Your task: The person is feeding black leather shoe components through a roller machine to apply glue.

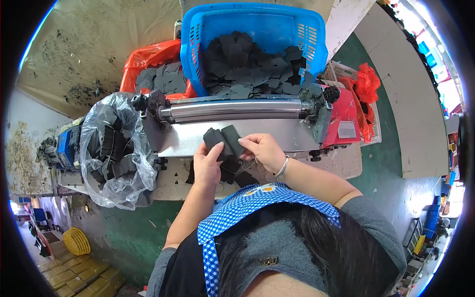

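Observation:
Both my hands hold a small stack of black foam pieces point(223, 139) just in front of a roller machine. My left hand point(207, 166) grips the stack's left side with the thumb up against it. From the right, my right hand point(264, 150), with a silver bangle on the wrist, pinches the same stack. The pieces fan out slightly at the top. The machine's steel roller point(236, 109) lies across just beyond the stack, with its flat metal feed plate point(184, 142) under my hands. More black pieces lie on the table below my hands.
A blue basket point(257, 29) full of black pieces stands behind the roller, beside an orange bag point(148, 59) with more. A clear plastic bag point(116, 148) of black pieces sits at the left. The machine's red end point(344, 121) is at the right.

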A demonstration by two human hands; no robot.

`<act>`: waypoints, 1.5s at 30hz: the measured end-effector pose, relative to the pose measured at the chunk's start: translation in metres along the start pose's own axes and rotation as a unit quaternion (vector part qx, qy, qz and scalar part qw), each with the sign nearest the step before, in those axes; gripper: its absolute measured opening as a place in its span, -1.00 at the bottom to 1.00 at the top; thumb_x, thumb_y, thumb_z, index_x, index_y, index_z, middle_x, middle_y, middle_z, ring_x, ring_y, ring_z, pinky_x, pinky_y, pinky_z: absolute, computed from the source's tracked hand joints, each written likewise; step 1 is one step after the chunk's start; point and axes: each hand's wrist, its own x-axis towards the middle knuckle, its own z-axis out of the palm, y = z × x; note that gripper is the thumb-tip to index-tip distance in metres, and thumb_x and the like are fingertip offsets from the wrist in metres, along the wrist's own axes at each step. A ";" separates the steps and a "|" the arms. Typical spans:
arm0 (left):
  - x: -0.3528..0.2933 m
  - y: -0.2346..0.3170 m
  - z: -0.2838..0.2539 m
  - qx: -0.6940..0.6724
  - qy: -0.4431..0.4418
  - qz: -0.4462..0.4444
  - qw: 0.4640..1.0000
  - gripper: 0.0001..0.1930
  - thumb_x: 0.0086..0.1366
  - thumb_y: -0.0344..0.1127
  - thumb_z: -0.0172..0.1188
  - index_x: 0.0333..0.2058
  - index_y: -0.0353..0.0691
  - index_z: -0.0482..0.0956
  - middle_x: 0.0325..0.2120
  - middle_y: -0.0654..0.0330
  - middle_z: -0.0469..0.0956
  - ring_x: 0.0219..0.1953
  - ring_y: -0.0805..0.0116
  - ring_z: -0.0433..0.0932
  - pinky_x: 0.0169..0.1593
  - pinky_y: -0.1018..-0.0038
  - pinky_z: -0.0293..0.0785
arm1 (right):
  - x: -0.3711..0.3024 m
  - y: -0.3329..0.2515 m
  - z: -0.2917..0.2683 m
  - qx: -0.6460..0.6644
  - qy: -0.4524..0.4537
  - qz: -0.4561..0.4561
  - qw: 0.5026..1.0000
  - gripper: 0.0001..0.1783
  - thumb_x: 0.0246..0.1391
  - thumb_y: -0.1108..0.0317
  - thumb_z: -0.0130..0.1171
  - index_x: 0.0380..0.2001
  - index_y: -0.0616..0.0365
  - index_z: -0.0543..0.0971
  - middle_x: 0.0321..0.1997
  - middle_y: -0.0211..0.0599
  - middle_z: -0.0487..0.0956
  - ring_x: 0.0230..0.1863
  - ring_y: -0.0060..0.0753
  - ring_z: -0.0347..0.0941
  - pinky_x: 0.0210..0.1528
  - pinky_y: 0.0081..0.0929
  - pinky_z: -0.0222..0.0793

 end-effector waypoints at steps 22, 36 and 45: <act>0.004 -0.005 -0.009 0.067 0.007 0.058 0.996 -0.87 0.23 -0.37 0.15 -0.31 -0.30 0.46 -0.42 0.15 0.57 -0.40 0.50 0.54 -0.27 0.61 0.46 | 0.035 0.008 -0.031 0.160 0.133 0.104 0.972 -0.70 0.22 0.24 -0.11 -0.42 0.24 0.47 -0.55 -0.30 0.52 -0.62 -0.52 0.44 -0.53 -0.59 0.38; -0.010 -0.007 -0.028 0.100 -0.008 0.015 0.995 -0.85 0.21 -0.42 0.12 -0.25 -0.31 0.46 -0.37 0.16 0.57 -0.36 0.53 0.50 -0.21 0.61 0.41 | 0.143 -0.087 -0.100 -0.465 0.151 -0.081 0.869 -0.64 -0.10 0.09 0.21 -0.44 0.22 0.61 -0.48 -0.17 0.60 -0.44 -0.35 0.55 -0.31 -0.45 0.43; -0.017 0.005 -0.029 0.082 0.032 0.010 0.996 -0.85 0.21 -0.46 0.13 -0.25 -0.34 0.48 -0.35 0.12 0.58 -0.32 0.49 0.53 -0.18 0.58 0.43 | 0.207 -0.069 -0.070 -0.689 0.056 0.104 0.715 -0.50 -0.33 0.10 0.42 -0.30 0.20 0.63 -0.21 -0.09 0.59 -0.15 -0.21 0.54 -0.07 -0.36 0.41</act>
